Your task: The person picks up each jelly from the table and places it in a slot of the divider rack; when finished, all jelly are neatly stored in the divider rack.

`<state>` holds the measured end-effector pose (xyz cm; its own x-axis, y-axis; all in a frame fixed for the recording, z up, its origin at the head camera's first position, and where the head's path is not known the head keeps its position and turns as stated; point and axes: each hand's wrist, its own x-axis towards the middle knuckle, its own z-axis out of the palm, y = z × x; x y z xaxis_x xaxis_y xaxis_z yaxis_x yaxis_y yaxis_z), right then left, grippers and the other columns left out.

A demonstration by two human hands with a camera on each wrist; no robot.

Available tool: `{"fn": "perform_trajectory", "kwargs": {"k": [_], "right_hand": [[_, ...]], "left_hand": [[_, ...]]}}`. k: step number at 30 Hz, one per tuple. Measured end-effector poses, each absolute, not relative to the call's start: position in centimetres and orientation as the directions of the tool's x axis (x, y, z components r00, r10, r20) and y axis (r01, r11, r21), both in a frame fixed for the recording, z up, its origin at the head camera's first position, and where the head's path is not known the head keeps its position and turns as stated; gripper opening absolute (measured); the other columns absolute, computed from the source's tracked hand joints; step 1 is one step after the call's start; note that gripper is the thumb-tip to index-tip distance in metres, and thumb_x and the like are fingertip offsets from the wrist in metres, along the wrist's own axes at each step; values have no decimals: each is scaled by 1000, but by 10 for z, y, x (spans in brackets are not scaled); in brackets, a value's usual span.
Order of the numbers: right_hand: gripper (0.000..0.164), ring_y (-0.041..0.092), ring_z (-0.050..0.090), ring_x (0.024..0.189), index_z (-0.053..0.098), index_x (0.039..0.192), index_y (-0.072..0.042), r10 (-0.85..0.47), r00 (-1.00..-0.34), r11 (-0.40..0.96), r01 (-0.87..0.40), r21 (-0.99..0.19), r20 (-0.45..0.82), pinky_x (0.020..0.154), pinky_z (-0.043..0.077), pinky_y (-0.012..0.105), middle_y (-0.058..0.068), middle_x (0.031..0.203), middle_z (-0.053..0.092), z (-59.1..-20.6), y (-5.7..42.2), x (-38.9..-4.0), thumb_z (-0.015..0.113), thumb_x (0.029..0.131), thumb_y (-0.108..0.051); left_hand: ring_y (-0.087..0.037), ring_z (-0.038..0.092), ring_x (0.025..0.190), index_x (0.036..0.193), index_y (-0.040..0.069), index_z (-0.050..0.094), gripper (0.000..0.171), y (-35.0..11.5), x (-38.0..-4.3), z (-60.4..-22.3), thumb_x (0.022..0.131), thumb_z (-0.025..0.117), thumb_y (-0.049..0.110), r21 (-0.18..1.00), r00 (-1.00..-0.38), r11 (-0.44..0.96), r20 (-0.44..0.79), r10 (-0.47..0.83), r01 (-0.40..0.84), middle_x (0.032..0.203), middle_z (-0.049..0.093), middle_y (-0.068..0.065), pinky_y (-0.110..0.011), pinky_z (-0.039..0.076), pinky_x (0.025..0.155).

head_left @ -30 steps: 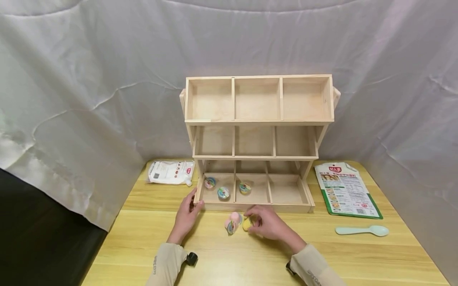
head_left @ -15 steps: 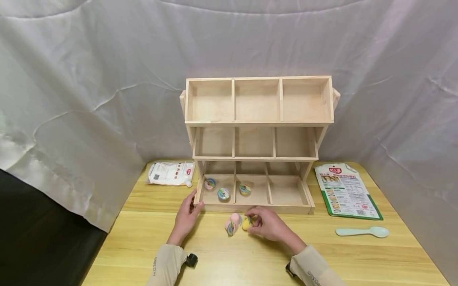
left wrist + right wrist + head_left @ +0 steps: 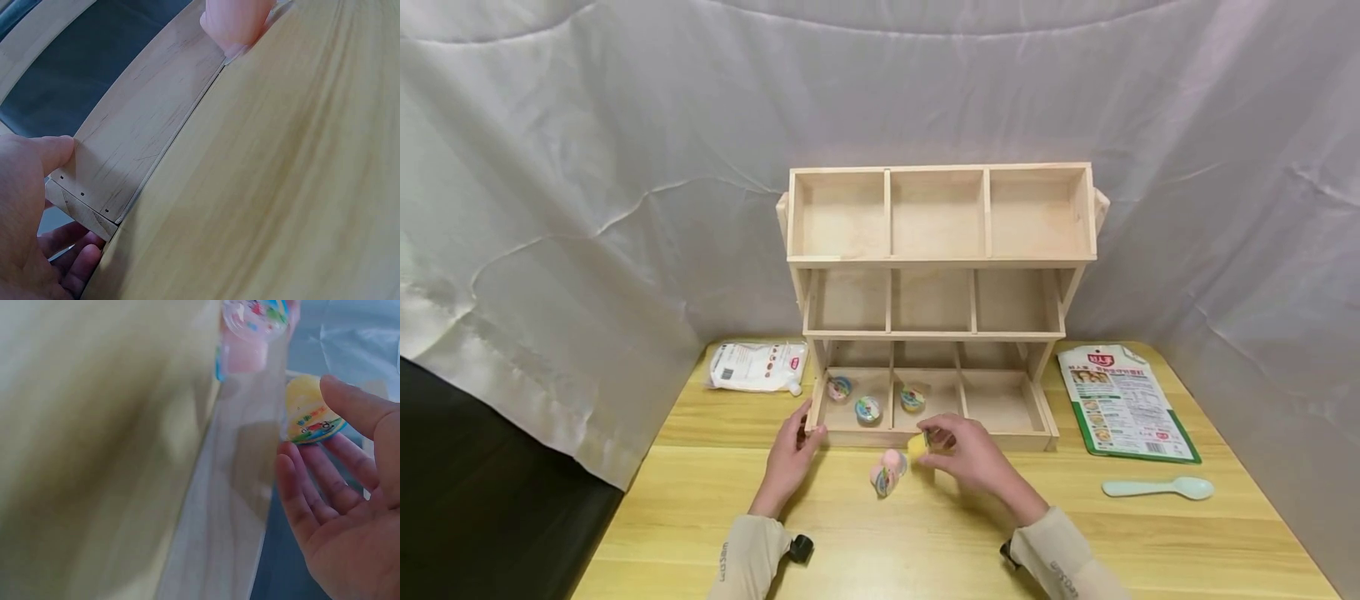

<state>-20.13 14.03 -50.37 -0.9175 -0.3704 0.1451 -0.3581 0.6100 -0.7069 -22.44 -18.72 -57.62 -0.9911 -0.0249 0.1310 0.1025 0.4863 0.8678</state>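
A three-tier wooden rack (image 3: 942, 335) stands upright on the table. At the front left corner of its bottom tray, my left hand (image 3: 792, 450) grips the wood, thumb on the front board (image 3: 137, 125) and fingers round the side. My right hand (image 3: 976, 457) pinches a yellow jelly cup (image 3: 306, 406) between thumb and fingers, close to the tray's front board. Beside it on the table lie pink jelly cups (image 3: 883, 478) with printed lids. Inside the bottom tray, two cups (image 3: 868, 409) sit in the left compartment and a yellowish cup (image 3: 913, 398) in the middle one.
A white spouted pouch (image 3: 758, 365) lies left of the rack. Over on the right are a green-and-white food packet (image 3: 1127, 400) and a pale green spoon (image 3: 1157, 486). Grey cloth (image 3: 625, 108) hangs behind and at both sides.
My right hand has lifted the yellow jelly cup from beside the pink ones and carried it forward toward the tray's front board. The left hand keeps its place on the corner.
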Motion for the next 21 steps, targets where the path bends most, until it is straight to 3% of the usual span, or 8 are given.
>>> {"fn": "perform_trajectory", "kwargs": {"k": [8, 14, 21], "right_hand": [[47, 28, 69, 105, 69, 130, -6, -272, -938, 572, -336, -748, 213, 90, 59, 43, 7, 117, 72, -491, 147, -218, 85, 86, -15], [49, 29, 69, 106, 67, 131, -5, -255, -939, 576, -340, -743, 232, 91, 58, 44, 8, 118, 72, -491, 152, -227, 84, 87, -17], [49, 29, 69, 105, 68, 131, -5, -209, -955, 585, -295, -756, 210, 89, 58, 43, 9, 117, 72, -502, 154, -235, 85, 87, -20]], "left_hand": [[-30, 55, 121, 162, 13, 36, 67, -188, -224, -576, 105, 62, 37, 870, -991, 482, 131, -18, 106, 145, 53, -22, -46, 46, 102], [-32, 55, 123, 162, 13, 36, 67, -187, -222, -573, 105, 61, 39, 869, -992, 485, 124, -21, 98, 146, 52, -23, -49, 47, 104], [-28, 56, 117, 161, 12, 37, 66, -187, -222, -573, 105, 61, 35, 861, -990, 495, 142, -16, 116, 142, 55, -22, -42, 48, 98]]}}
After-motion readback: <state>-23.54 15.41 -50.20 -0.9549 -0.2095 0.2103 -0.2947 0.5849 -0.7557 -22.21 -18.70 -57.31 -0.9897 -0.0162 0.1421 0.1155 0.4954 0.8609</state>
